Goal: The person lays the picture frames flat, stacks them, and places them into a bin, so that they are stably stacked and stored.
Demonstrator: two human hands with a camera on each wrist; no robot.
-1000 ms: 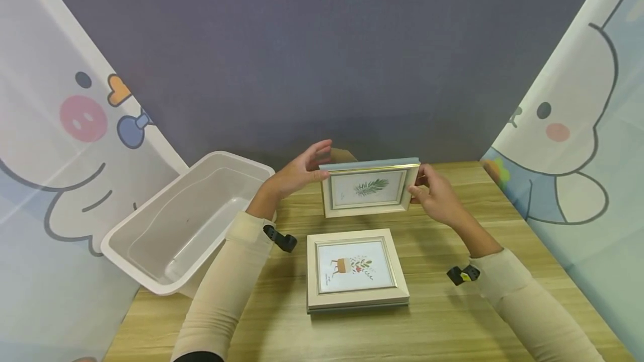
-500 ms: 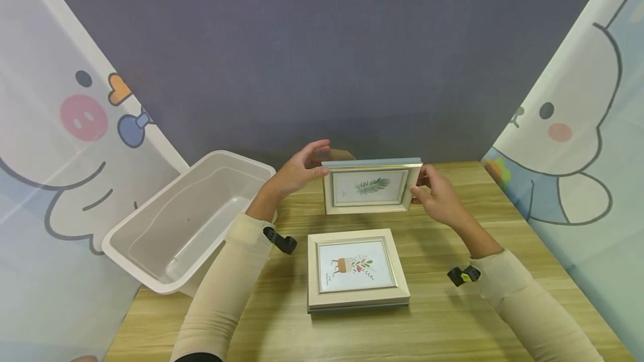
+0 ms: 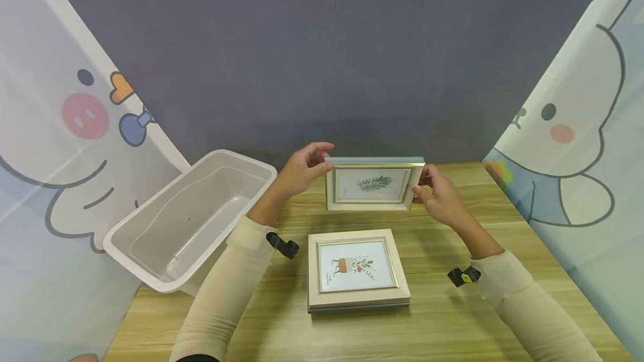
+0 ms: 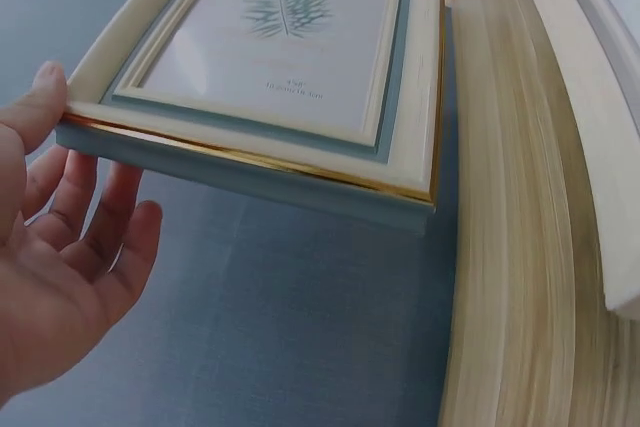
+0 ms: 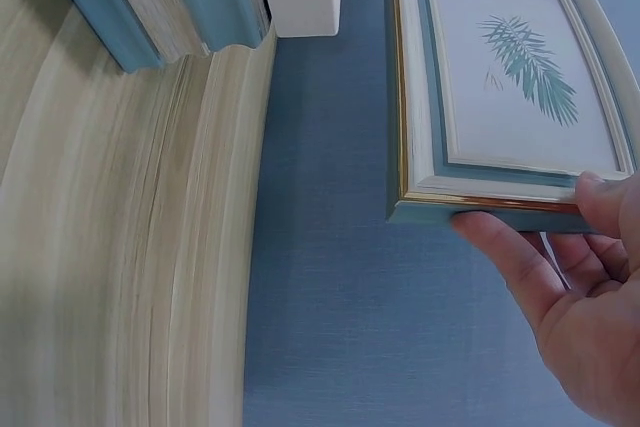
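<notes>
A cream picture frame (image 3: 374, 185) with gold and blue-grey edges and a green leaf print is held up off the table, its front facing the person. My left hand (image 3: 304, 169) pinches its left end, thumb at the front edge and fingers behind, as the left wrist view shows. At the other end my right hand (image 3: 439, 194) grips the frame between thumb and fingers. Nearer the person, a second picture frame (image 3: 399, 272) lies face up on top of a blue-grey-edged piece, its print showing a potted plant turned sideways.
A light grey plastic tub (image 3: 151, 284) stands at the left of the wood-grain table (image 3: 362, 339), beside the left forearm. Behind the table rises a dark grey-blue panel (image 3: 322, 60). Cartoon-printed sheets (image 3: 563, 183) line both sides.
The held picture frame has shifted slightly right and up and sits more level. My left hand has moved a little right with it. The right hand, lying frame and tub stay nearly the same.
</notes>
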